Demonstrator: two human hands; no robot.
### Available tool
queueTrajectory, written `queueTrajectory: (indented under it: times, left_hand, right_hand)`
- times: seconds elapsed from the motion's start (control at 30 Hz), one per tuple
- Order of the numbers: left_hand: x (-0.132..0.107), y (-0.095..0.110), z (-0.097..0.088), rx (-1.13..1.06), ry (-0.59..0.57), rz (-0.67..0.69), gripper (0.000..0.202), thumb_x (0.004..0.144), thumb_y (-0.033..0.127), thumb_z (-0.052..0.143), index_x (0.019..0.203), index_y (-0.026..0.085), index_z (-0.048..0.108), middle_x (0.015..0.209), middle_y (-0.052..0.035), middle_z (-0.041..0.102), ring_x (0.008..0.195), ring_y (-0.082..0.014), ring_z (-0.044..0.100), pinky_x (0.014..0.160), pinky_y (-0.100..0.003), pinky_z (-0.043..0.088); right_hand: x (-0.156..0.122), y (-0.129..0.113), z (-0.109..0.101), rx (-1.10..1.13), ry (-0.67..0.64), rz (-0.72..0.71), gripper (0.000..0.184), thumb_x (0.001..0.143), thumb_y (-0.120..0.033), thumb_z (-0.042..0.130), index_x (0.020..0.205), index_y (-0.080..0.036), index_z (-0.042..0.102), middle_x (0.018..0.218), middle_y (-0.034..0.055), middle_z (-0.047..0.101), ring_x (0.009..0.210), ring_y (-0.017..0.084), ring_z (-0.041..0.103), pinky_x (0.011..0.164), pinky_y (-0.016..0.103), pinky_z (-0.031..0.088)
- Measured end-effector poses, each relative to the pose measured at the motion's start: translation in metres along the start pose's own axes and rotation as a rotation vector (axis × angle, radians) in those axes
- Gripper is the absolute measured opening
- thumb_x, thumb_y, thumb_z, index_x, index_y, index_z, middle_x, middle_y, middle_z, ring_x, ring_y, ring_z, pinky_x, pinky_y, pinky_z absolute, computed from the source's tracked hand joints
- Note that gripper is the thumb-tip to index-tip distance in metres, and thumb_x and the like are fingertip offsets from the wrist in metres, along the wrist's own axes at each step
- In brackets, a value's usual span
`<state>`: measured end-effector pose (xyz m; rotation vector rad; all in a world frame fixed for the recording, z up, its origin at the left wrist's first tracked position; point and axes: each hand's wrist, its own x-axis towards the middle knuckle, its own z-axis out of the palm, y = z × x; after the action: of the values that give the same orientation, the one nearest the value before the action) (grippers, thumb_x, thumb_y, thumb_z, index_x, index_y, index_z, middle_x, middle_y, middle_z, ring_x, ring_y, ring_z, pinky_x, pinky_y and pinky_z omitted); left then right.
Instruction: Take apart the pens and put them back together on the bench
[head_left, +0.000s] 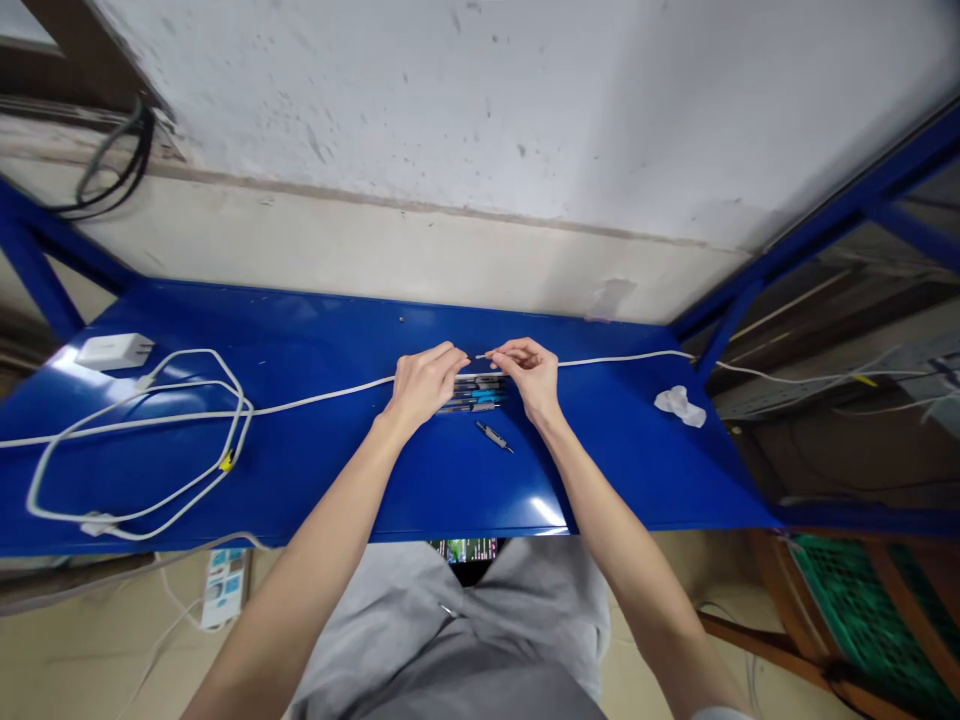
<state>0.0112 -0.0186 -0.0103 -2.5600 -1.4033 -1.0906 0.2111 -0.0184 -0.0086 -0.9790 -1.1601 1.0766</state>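
Observation:
Over the blue shelf, my left hand (424, 382) is closed in a pinch, its fingertips near a small dark tip. Whatever else it holds is hidden by the fingers. My right hand (534, 374) is pinched on a thin, pale, rod-like piece (481, 357) that points toward the left hand; its kind is too small to tell. Beneath and between both hands lies a row of several pens (477, 393), grey, black and blue, side by side. One short grey pen part (494, 437) with a dark pointed tip lies apart, closer to the front edge.
A white cable (322, 399) runs across the blue shelf (465, 490) behind the pens, with coiled loops at left. A white charger (115, 351) sits back left; crumpled white tissue (681, 405) lies right. Below are a lit screen (469, 550) and a power strip (224, 588).

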Motion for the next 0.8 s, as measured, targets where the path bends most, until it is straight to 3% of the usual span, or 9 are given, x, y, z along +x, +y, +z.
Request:
queueTrajectory:
  times: [0.37, 0.5, 0.63, 0.73, 0.8]
  left_hand:
    - [0.001, 0.004, -0.003, 0.020, -0.030, 0.037, 0.035, 0.110, 0.029, 0.043, 0.093, 0.021, 0.074, 0.082, -0.0026, 0.071, 0.073, -0.0139, 0.066, 0.059, -0.029, 0.036]
    - [0.001, 0.007, -0.004, 0.011, -0.054, 0.072, 0.036, 0.110, 0.028, 0.043, 0.092, 0.021, 0.073, 0.083, -0.0029, 0.071, 0.076, -0.0152, 0.066, 0.062, -0.030, 0.040]
    - [0.000, 0.012, -0.005, -0.036, -0.077, 0.122, 0.029, 0.109, 0.027, 0.045, 0.108, 0.020, 0.072, 0.093, -0.0038, 0.074, 0.087, -0.0174, 0.070, 0.073, -0.031, 0.047]
    - [0.000, 0.016, -0.005, -0.029, -0.077, 0.129, 0.028, 0.108, 0.032, 0.048, 0.121, 0.020, 0.070, 0.099, -0.0050, 0.076, 0.091, -0.0184, 0.071, 0.072, -0.030, 0.047]
    - [0.000, 0.019, -0.005, -0.012, -0.081, 0.125, 0.028, 0.109, 0.036, 0.049, 0.118, 0.020, 0.070, 0.099, -0.0053, 0.076, 0.091, -0.0185, 0.072, 0.069, -0.029, 0.046]
  right_hand:
    - [-0.006, -0.008, -0.002, 0.007, -0.046, 0.040, 0.028, 0.074, -0.041, 0.088, 0.084, -0.022, 0.071, 0.088, 0.0046, 0.082, 0.070, 0.017, 0.073, 0.074, 0.034, 0.061]
    - [-0.010, -0.007, 0.000, -0.050, -0.071, 0.070, 0.026, 0.073, -0.041, 0.089, 0.079, -0.021, 0.074, 0.073, 0.0011, 0.076, 0.060, 0.016, 0.068, 0.063, 0.031, 0.058]
    - [-0.011, -0.006, 0.000, -0.055, -0.075, 0.084, 0.027, 0.074, -0.043, 0.089, 0.076, -0.020, 0.075, 0.068, 0.0018, 0.075, 0.058, 0.015, 0.066, 0.060, 0.030, 0.055]
    - [-0.011, -0.008, -0.002, -0.094, -0.061, 0.086, 0.029, 0.076, -0.047, 0.087, 0.074, -0.020, 0.076, 0.064, 0.0020, 0.073, 0.054, 0.014, 0.062, 0.057, 0.028, 0.051]
    - [-0.011, -0.009, -0.003, -0.127, -0.056, 0.081, 0.030, 0.077, -0.049, 0.085, 0.075, -0.020, 0.078, 0.061, 0.0013, 0.071, 0.051, 0.013, 0.058, 0.054, 0.027, 0.047]
